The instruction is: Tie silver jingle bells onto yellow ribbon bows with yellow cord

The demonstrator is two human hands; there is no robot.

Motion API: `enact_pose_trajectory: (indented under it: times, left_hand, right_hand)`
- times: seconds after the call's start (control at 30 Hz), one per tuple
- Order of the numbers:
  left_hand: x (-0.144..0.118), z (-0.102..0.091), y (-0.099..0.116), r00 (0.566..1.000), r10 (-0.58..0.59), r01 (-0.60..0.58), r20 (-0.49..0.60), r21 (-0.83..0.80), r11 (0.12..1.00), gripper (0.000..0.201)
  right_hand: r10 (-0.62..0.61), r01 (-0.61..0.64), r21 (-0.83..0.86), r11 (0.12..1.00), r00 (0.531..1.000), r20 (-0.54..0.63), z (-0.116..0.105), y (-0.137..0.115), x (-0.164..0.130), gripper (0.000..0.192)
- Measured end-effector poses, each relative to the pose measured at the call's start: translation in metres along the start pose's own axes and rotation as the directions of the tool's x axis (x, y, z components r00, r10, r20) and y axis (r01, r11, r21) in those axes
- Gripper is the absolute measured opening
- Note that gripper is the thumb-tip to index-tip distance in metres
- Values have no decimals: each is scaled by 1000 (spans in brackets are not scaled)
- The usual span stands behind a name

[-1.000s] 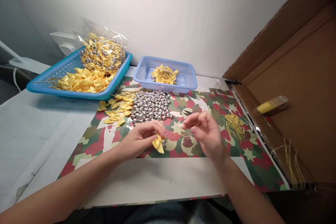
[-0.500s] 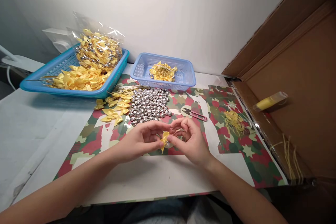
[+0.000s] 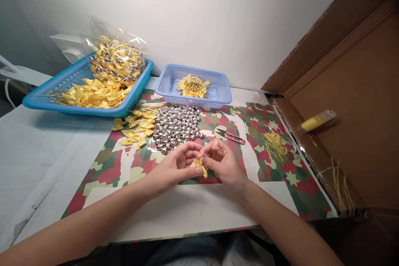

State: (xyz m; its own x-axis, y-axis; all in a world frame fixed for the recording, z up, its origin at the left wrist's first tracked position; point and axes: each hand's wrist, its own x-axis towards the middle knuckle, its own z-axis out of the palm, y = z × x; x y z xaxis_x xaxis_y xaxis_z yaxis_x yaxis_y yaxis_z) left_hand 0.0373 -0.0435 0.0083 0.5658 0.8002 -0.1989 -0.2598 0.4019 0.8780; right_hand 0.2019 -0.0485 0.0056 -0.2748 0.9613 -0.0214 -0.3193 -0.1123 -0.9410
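Note:
Above the front middle of the table, my left hand [image 3: 177, 168] pinches a yellow ribbon bow [image 3: 203, 169] between thumb and fingers. My right hand [image 3: 222, 164] meets it from the other side, thumb and fingertips closed at the bow's upper edge. The silver bell seen with the bow earlier is hidden now. Just beyond my fingers lies a heap of silver jingle bells [image 3: 177, 126]. To its left are loose yellow bows [image 3: 134, 135] with gold ties. Thread snips [image 3: 230, 136] with pink handles lie behind my right hand.
At the back left, a blue basket [image 3: 87, 110] holds yellow bows and a clear bag [image 3: 118, 56] of bows with bells. A smaller blue basket [image 3: 193, 102] holds finished-looking bows. Yellow thread scraps [image 3: 276, 145] lie right, near a cardboard wall [image 3: 336, 70] with a yellow tube [image 3: 316, 121].
The bow has turned in my fingers, so its bell no longer shows. My hands have shifted slightly, with the right fingertips closing in on the bow's upper edge.

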Motion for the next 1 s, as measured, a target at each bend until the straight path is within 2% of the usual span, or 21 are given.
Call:
enact_pose_trajectory:
  times: [0.07, 0.17, 0.23, 0.3, 0.43, 0.5, 0.57, 0.63, 0.7, 0.77, 0.87, 1.0]
  left_hand:
    - [1, 2, -2, 999, -32, 32, -36, -15, 999, 45]
    - [1, 2, -1, 985, -28, 31, -167, 13, 999, 44]
    - [1, 1, -1, 972, 8, 0, -235, 33, 999, 41]
    - [1, 0, -3, 966, 42, -34, -254, 35, 999, 39]
    - [0, -7, -3, 979, 61, -48, -196, 73, 996, 37]
    - [-1, -12, 2, 974, 140, -105, -177, 193, 975, 33]
    - [-2, -19, 11, 952, 279, -207, -129, 399, 893, 27]
    - [-3, -25, 20, 937, 350, -283, 4, 598, 750, 19]
    - [-4, -28, 28, 934, 326, -327, 144, 708, 626, 14]
    - [-4, -29, 32, 934, 279, -347, 223, 745, 570, 12]
    - [-4, -27, 32, 946, 232, -322, 227, 750, 578, 10]
    - [-3, -25, 28, 978, 149, -210, 149, 688, 695, 15]
  right_hand:
    - [-31, 29, -69, 997, 999, -30, 0, 2, -1, 51]
    - [-162, 139, -217, 966, 982, -96, -2, -1, -3, 40]
    - [-254, 218, -305, 927, 964, -85, -4, -4, -5, 36]
    - [-268, 239, -340, 910, 962, -42, -5, -6, -7, 38]
    - [-121, 112, -222, 969, 992, -28, -6, -8, -7, 43]
    - [-52, 48, -164, 985, 998, -21, -7, -8, -5, 44]
    - [-1, 1, -142, 990, 1000, -3, -9, -10, -4, 45]
    - [40, -38, -131, 991, 999, 18, -12, -13, -4, 46]
    - [66, -61, -127, 990, 997, 36, -14, -15, -4, 46]
    - [83, -76, -133, 988, 995, 46, -16, -15, -4, 47]
    - [104, -93, -156, 983, 993, 63, -18, -13, -3, 46]
    - [48, -34, -188, 981, 996, 70, -18, -11, -4, 42]
